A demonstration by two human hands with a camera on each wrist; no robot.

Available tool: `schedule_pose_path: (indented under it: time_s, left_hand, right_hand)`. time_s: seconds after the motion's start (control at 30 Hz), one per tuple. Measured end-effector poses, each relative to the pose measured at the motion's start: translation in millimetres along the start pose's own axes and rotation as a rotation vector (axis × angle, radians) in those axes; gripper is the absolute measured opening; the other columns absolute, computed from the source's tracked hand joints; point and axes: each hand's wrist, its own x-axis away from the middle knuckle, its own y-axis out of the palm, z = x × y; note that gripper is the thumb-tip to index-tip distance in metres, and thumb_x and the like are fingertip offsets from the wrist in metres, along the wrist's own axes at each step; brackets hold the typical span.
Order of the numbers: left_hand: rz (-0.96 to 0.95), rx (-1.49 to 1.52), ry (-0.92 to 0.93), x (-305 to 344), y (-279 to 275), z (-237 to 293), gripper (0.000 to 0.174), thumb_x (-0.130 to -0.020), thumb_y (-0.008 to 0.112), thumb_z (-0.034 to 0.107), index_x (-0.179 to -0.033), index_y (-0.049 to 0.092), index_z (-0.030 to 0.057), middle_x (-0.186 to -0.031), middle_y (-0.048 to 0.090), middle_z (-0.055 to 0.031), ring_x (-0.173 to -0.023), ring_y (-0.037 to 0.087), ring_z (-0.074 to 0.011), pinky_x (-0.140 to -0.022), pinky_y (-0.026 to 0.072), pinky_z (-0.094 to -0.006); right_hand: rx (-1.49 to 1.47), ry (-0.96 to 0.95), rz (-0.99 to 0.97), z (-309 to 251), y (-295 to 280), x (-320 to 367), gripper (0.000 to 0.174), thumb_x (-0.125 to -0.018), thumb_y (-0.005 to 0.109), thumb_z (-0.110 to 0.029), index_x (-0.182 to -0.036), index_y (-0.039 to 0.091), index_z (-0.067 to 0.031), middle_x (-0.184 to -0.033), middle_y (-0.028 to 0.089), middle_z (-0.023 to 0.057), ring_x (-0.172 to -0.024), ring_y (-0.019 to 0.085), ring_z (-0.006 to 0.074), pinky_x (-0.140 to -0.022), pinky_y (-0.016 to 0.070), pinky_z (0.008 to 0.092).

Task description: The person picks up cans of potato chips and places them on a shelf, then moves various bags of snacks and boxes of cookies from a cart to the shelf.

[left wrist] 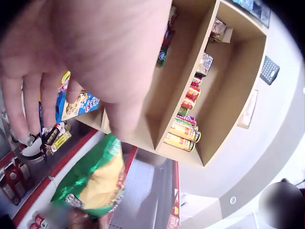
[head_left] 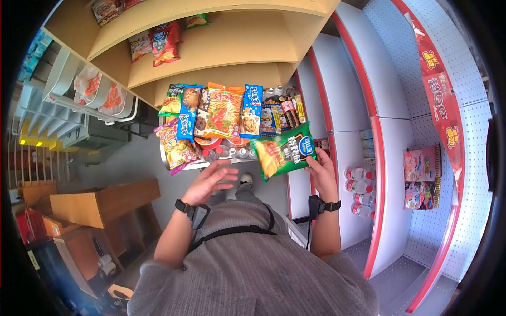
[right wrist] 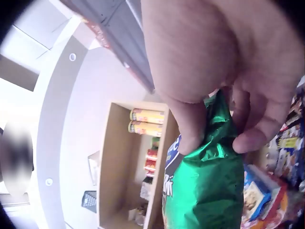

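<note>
A green chip bag (head_left: 283,152) hangs from the right hand (head_left: 322,171), whose thumb and fingers pinch its right end; the right wrist view shows the hand (right wrist: 228,62) gripping the crumpled top of the green bag (right wrist: 207,186). With fingers spread and nothing in it, the left hand (head_left: 211,181) is held left of the bag, apart from it. In the left wrist view the left hand (left wrist: 86,62) is above the green bag (left wrist: 95,179). Beyond both hands lies a cart full of snacks, with an orange noodle bag (head_left: 221,113) between blue cookie packs (head_left: 252,110).
A wooden shelf (head_left: 232,42) with a few snack bags (head_left: 165,45) stands ahead. To the right are white shelves with red edges (head_left: 371,105) and bottles (head_left: 359,187). A wooden desk (head_left: 105,203) is at the left. White bins (head_left: 89,87) stand at the upper left.
</note>
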Motion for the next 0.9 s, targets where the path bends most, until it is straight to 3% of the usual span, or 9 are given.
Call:
schedule_pose_path:
  time_s: [0.07, 0.17, 0.23, 0.33, 0.43, 0.47, 0.57, 0.77, 0.9]
  left_hand:
    - [-0.164, 0.079, 0.131, 3, 7, 10, 0.080, -0.104, 0.066, 0.044, -0.164, 0.026, 0.0089, -0.154, 0.050, -0.0174, -0.140, 0.054, -0.0295, -0.112, 0.0490, -0.0456]
    - [-0.365, 0.231, 0.367, 2, 0, 8, 0.098, -0.099, 0.072, 0.048, -0.168, 0.014, 0.0109, -0.161, 0.042, -0.0177, -0.147, 0.046, -0.0306, -0.116, 0.0457, -0.0496]
    - [-0.351, 0.341, 0.377, 15, -4, 15, 0.087, -0.101, 0.073, 0.037, -0.165, 0.022, 0.0078, -0.158, 0.047, -0.0151, -0.143, 0.050, -0.0279, -0.115, 0.0471, -0.0478]
    - [-0.068, 0.399, 0.231, 31, -31, 24, 0.060, -0.103, 0.069, 0.015, -0.154, 0.041, 0.0004, -0.146, 0.060, -0.0117, -0.132, 0.060, -0.0229, -0.111, 0.0514, -0.0411]
    - [0.077, 0.417, 0.326, 48, -56, 21, 0.055, -0.104, 0.068, 0.013, -0.152, 0.044, 0.0000, -0.143, 0.061, -0.0117, -0.130, 0.062, -0.0225, -0.110, 0.0523, -0.0402]
    - [0.122, 0.461, 0.399, 56, -57, 26, 0.052, -0.104, 0.067, 0.012, -0.150, 0.047, -0.0001, -0.143, 0.061, -0.0109, -0.129, 0.062, -0.0217, -0.110, 0.0523, -0.0394]
    - [0.223, 0.507, 0.455, 70, -84, 24, 0.054, -0.102, 0.070, 0.013, -0.150, 0.047, -0.0003, -0.144, 0.061, -0.0097, -0.128, 0.062, -0.0196, -0.109, 0.0511, -0.0370]
    - [0.176, 0.392, 0.460, 105, -123, 18, 0.059, -0.101, 0.074, 0.014, -0.151, 0.047, -0.0009, -0.140, 0.064, -0.0082, -0.127, 0.061, -0.0178, -0.111, 0.0473, -0.0350]
    - [0.067, 0.418, 0.511, 130, -146, 22, 0.070, -0.101, 0.069, 0.009, -0.162, 0.036, 0.0029, -0.156, 0.050, -0.0098, -0.140, 0.050, -0.0176, -0.116, 0.0435, -0.0374]
  right_hand:
    - [0.020, -0.076, -0.133, -16, 35, 16, 0.030, -0.097, 0.075, -0.008, -0.125, 0.064, -0.0052, -0.114, 0.071, 0.0020, -0.099, 0.067, 0.0099, -0.080, 0.0544, 0.0267]
    - [0.183, -0.187, -0.278, -11, 82, 24, 0.032, -0.095, 0.076, -0.005, -0.124, 0.063, -0.0040, -0.115, 0.071, 0.0035, -0.101, 0.066, 0.0109, -0.080, 0.0552, 0.0277]
    - [0.187, -0.188, -0.291, -8, 119, 31, 0.034, -0.095, 0.077, -0.003, -0.125, 0.061, -0.0033, -0.117, 0.070, 0.0042, -0.102, 0.067, 0.0120, -0.082, 0.0564, 0.0284]
    - [0.103, -0.151, -0.239, 4, 167, 35, 0.044, -0.097, 0.075, -0.005, -0.136, 0.053, -0.0038, -0.118, 0.069, 0.0077, -0.106, 0.066, 0.0147, -0.086, 0.0583, 0.0305]
    - [-0.010, -0.145, -0.052, 34, 223, 48, 0.060, -0.099, 0.072, -0.006, -0.148, 0.038, -0.0063, -0.120, 0.067, 0.0123, -0.108, 0.066, 0.0183, -0.088, 0.0588, 0.0327]
    - [-0.059, -0.189, -0.101, 46, 242, 52, 0.074, -0.099, 0.071, -0.004, -0.155, 0.023, -0.0107, -0.130, 0.061, 0.0174, -0.111, 0.066, 0.0227, -0.090, 0.0595, 0.0366]
    - [-0.031, -0.279, -0.207, 76, 293, 64, 0.088, -0.095, 0.072, 0.005, -0.159, 0.014, -0.0149, -0.150, 0.047, 0.0212, -0.123, 0.062, 0.0258, -0.100, 0.0561, 0.0395]
    - [0.225, -0.392, -0.454, 71, 355, 59, 0.094, -0.091, 0.075, 0.007, -0.163, 0.019, -0.0144, -0.153, 0.045, 0.0160, -0.137, 0.052, 0.0256, -0.111, 0.0484, 0.0426]
    - [0.247, -0.399, -0.566, 60, 360, 43, 0.092, -0.084, 0.083, 0.006, -0.158, 0.031, -0.0127, -0.152, 0.045, 0.0121, -0.140, 0.049, 0.0241, -0.114, 0.0457, 0.0421]
